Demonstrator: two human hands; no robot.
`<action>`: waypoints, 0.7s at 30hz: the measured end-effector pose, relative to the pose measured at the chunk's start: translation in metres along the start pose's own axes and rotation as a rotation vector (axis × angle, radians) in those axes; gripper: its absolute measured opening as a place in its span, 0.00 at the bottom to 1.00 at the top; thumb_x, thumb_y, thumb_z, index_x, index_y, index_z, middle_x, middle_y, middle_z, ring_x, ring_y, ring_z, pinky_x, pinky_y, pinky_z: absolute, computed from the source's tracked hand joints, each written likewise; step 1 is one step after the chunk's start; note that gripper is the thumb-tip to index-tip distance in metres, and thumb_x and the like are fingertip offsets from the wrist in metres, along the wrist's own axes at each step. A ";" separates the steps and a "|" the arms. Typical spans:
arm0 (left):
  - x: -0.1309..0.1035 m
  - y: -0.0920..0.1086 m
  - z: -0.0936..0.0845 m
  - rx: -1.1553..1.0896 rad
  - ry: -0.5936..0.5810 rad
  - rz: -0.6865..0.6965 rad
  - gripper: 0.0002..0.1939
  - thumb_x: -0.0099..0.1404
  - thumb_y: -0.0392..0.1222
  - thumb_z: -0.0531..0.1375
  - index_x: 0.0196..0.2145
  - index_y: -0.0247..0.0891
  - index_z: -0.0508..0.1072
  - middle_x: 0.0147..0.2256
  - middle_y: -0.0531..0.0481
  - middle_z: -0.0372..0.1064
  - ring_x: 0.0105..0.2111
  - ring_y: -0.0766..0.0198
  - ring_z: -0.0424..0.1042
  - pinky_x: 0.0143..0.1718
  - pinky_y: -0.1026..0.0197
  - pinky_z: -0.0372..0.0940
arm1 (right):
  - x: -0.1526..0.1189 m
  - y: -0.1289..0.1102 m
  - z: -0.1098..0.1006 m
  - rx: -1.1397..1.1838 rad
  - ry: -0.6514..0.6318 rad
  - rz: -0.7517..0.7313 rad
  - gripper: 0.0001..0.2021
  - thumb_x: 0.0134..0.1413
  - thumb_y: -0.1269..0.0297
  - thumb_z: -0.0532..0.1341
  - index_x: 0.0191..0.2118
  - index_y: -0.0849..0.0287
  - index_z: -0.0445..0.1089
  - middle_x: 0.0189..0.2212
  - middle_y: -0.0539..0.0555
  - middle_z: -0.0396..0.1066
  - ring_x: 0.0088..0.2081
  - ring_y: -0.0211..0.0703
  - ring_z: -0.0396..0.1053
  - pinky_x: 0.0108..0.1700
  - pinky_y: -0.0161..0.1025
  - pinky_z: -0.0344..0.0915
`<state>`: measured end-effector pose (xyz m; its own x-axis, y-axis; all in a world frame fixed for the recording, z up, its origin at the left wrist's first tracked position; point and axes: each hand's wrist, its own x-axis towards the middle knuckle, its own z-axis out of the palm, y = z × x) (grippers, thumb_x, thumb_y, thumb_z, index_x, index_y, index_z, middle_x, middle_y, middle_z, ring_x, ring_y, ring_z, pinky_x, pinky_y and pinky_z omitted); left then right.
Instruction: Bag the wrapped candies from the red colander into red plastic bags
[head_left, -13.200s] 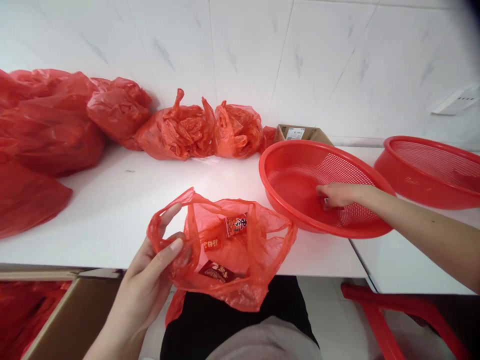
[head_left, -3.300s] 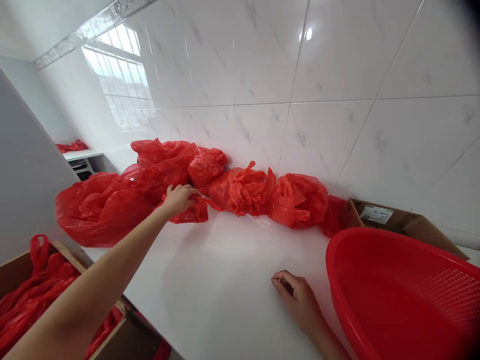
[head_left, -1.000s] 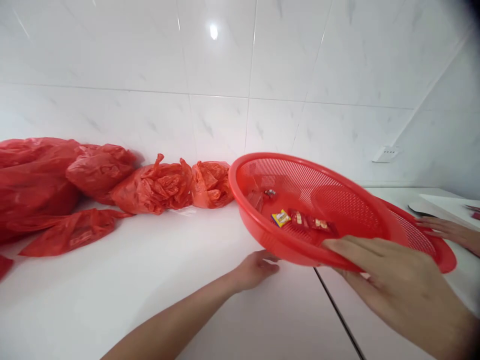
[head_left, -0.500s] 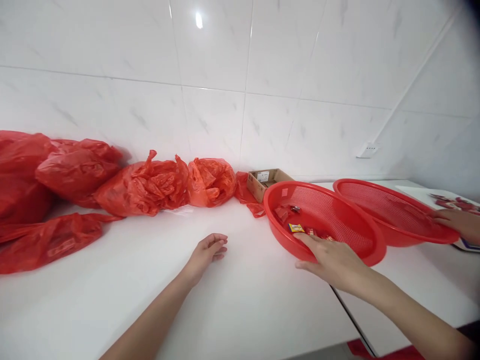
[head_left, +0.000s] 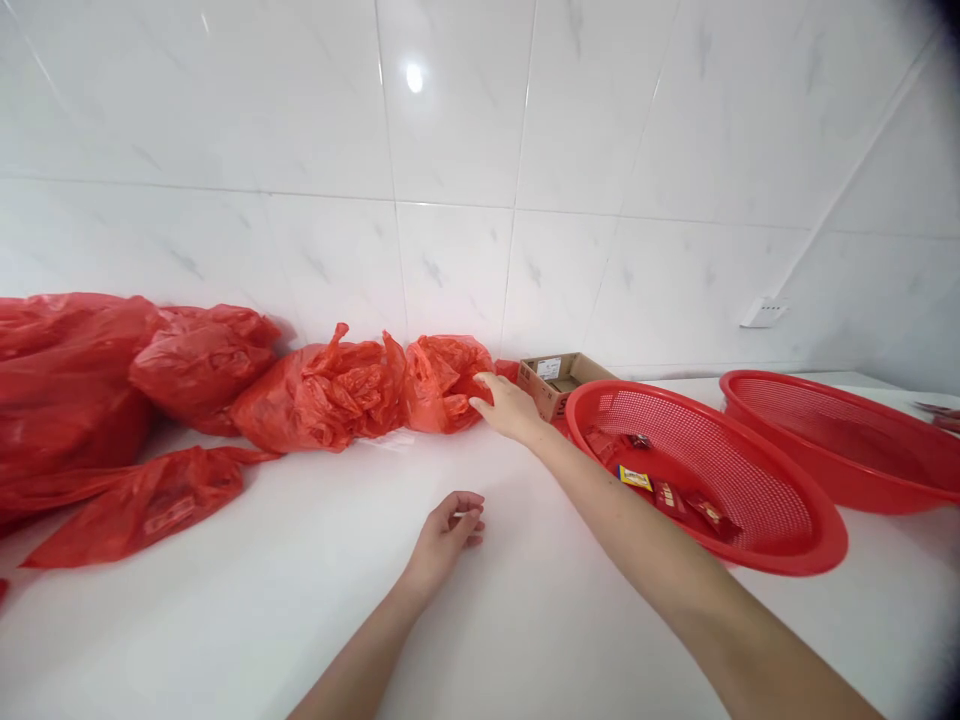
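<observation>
My right hand [head_left: 511,405] reaches over the table with its fingers stretched out and apart, holding nothing. Its fingertips are at the right side of a crumpled red plastic bag [head_left: 441,370]; whether they touch it I cannot tell. Low over the white table [head_left: 525,600], my left hand [head_left: 448,540] is loosely curled, thumb close to the index finger, with nothing visible in it. To the right of my forearm stands a red plastic basket [head_left: 821,545], holding a yellow packet [head_left: 634,477], a red packet [head_left: 669,498] and other small wrapped pieces.
An open cardboard box [head_left: 544,392] sits behind the basket near the tiled wall [head_left: 450,260]. A second red basket [head_left: 832,485] stands further right. More red plastic bags [head_left: 315,400] line the wall, and a flatter red bag [head_left: 176,505] lies at the left.
My right hand has moved from the basket's near rim leftward and away from me to the red bag. The view has shifted a little right; the other person's hand at the right is no longer seen.
</observation>
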<state>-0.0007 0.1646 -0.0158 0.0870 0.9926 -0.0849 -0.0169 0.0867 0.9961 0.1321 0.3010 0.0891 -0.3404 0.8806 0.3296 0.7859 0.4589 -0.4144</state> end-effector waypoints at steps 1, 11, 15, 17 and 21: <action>0.001 -0.001 -0.001 0.018 0.004 0.018 0.15 0.61 0.51 0.59 0.41 0.38 0.71 0.41 0.45 0.67 0.38 0.60 0.72 0.41 0.56 0.70 | 0.005 0.001 0.012 0.033 0.017 -0.004 0.21 0.61 0.58 0.57 0.58 0.55 0.63 0.55 0.59 0.66 0.53 0.51 0.66 0.50 0.45 0.62; 0.010 -0.006 -0.019 0.263 0.403 0.352 0.20 0.67 0.45 0.53 0.56 0.44 0.57 0.58 0.42 0.52 0.53 0.56 0.62 0.50 0.52 0.64 | -0.035 0.005 0.078 0.305 0.079 -0.161 0.07 0.59 0.66 0.59 0.41 0.55 0.73 0.48 0.54 0.71 0.50 0.44 0.68 0.51 0.41 0.63; 0.007 -0.002 -0.019 0.463 0.513 0.528 0.24 0.68 0.42 0.53 0.61 0.47 0.54 0.60 0.41 0.48 0.60 0.53 0.54 0.55 0.47 0.61 | -0.062 0.013 0.091 0.358 0.069 -0.169 0.06 0.58 0.64 0.60 0.40 0.55 0.72 0.47 0.54 0.72 0.50 0.45 0.67 0.53 0.43 0.62; 0.005 -0.001 -0.017 0.578 0.521 0.576 0.25 0.69 0.41 0.53 0.62 0.48 0.54 0.62 0.41 0.45 0.63 0.51 0.49 0.58 0.43 0.57 | -0.073 0.016 0.096 0.373 0.055 -0.165 0.10 0.58 0.65 0.60 0.45 0.55 0.70 0.45 0.54 0.72 0.48 0.45 0.67 0.51 0.42 0.63; 0.002 -0.001 -0.014 0.819 0.544 0.656 0.25 0.67 0.41 0.54 0.61 0.49 0.59 0.66 0.42 0.40 0.66 0.47 0.44 0.61 0.39 0.51 | -0.083 0.013 0.106 0.360 0.011 -0.172 0.16 0.56 0.66 0.60 0.51 0.55 0.67 0.40 0.54 0.73 0.42 0.46 0.68 0.45 0.43 0.65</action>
<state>-0.0143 0.1679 -0.0175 -0.1398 0.7497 0.6469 0.7605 -0.3371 0.5550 0.1161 0.2462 -0.0332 -0.4440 0.7868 0.4287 0.4863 0.6135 -0.6222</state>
